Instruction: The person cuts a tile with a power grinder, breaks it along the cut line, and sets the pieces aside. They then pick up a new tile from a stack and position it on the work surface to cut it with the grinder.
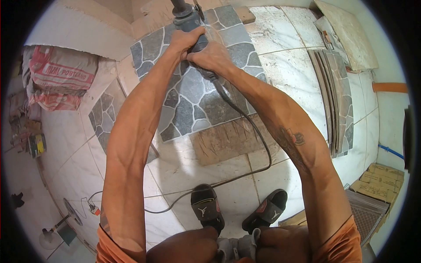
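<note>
Both my hands are wrapped round a dark corded power tool (pixel 187 23) at the top centre. My left hand (pixel 183 41) grips its body, and my right hand (pixel 210 56) holds the rear part just behind. The tool's front end is cut off by the top of the view. Under it lies a grey stone-patterned tile (pixel 186 109) with white joint lines. A worn wooden board (pixel 223 142) shows beneath the tile's near edge. From the tool's rear a black cord (pixel 264 147) curves down to the floor.
Printed cement bags (pixel 61 74) lie at the left, near a cut patterned tile (pixel 105 107). Stacked tiles (pixel 340 105) stand at the right. Cardboard boxes (pixel 377 182) are at the lower right, a fan (pixel 66 217) at the lower left. The cord passes my sandalled feet (pixel 206 208).
</note>
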The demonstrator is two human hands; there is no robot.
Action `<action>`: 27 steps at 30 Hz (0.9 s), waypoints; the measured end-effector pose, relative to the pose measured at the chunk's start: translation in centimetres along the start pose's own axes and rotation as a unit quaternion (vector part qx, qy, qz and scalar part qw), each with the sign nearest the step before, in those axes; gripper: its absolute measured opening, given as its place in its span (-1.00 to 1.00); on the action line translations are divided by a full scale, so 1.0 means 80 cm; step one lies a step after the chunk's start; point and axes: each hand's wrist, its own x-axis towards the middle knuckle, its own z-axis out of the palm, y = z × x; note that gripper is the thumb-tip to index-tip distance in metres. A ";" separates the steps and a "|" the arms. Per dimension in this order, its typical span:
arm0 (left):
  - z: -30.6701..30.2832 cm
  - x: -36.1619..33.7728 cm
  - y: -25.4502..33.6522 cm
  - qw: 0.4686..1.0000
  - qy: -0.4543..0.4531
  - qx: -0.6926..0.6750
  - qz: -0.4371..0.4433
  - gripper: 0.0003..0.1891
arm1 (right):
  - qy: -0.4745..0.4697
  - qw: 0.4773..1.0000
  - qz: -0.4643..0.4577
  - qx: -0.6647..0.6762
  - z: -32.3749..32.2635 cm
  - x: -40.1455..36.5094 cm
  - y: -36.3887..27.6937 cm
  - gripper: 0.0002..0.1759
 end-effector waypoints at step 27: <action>0.006 -0.025 -0.011 1.000 -0.008 0.006 0.006 -0.50 | 0.006 1.000 -0.027 0.007 -0.001 -0.031 0.012 -0.19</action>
